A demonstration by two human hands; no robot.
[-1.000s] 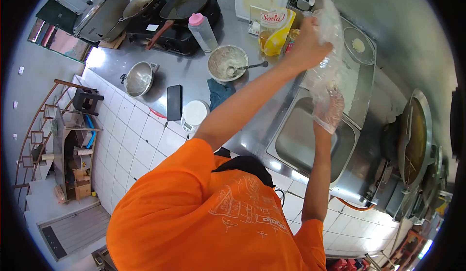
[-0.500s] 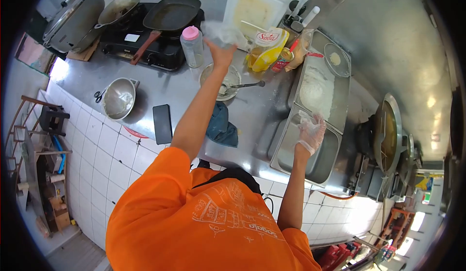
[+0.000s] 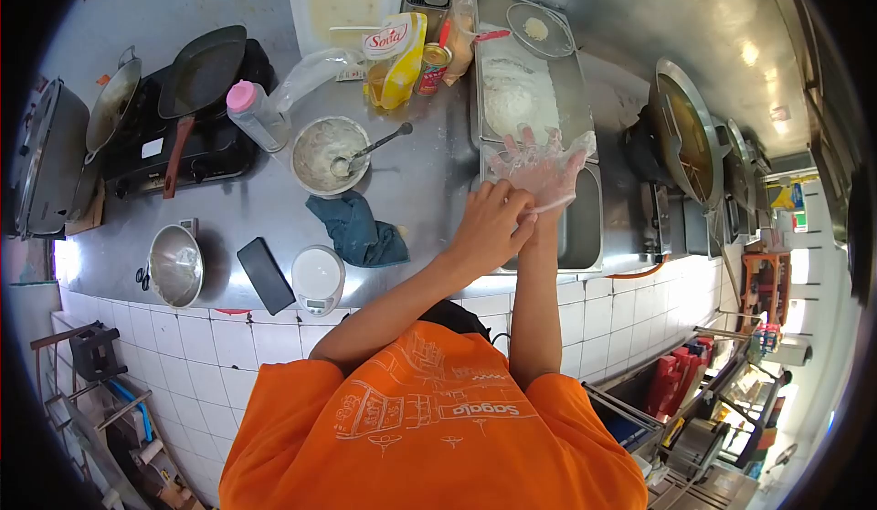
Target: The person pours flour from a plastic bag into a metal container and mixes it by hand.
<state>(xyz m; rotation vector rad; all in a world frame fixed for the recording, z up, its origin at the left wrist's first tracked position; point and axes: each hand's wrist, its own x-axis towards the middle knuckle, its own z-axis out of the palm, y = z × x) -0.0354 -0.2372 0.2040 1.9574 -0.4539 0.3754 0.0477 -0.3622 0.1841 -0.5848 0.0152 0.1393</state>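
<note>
My right hand wears a clear plastic glove, its fingers spread above the near end of the flour tray and the empty steel basin. At its wrist, my bare left hand has its fingers closed on the glove's cuff. White flour lies in the tray, and a round strainer rests at its far end. A crumpled clear plastic bag lies beside the pink-capped bottle. A spoon stands in the batter bowl.
Left on the counter are a stove with a square pan, a steel bowl, a phone, a scale and a blue cloth. A yellow pouch and can stand behind. A wok is right.
My left hand has let go of the plastic bag near the bottle and come across to the right wrist, taking hold of the glove's cuff. The gloved fingers have spread, and the view has shifted.
</note>
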